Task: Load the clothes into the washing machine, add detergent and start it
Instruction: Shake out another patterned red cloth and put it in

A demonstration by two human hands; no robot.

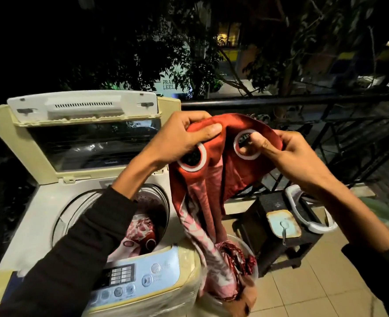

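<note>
At the centre of the frame a red curtain [214,177] with white-ringed eyelets hangs from both hands, above and between the washing machine [51,216] and a tub [246,245] on the floor. The left hand [179,138] has its grip pinched on the top hem, thumb pressed over the fabric beside one eyelet. The right hand [287,154] pinches the hem at the other eyelet, its thumb lying across the ring. From there the cloth falls in pink-patterned folds into the tub at lower centre, which also holds dark red-and-white fabric.

Left of it, the machine's lid [83,131] stands raised, and the open drum [152,202] already holds more red and pink patterned cloth [141,234]. Its control panel [138,277] with buttons faces the lower edge of the frame.

On the right, a dark stool [275,245] carries a pale lidded container [283,224] with a small scoop on top, and a white basket [312,209] stands just beyond it. Beige tiles [314,282] cover the floor. A dark railing [303,100] crosses the middle of the frame, with trees and a lit window behind it in the night.
</note>
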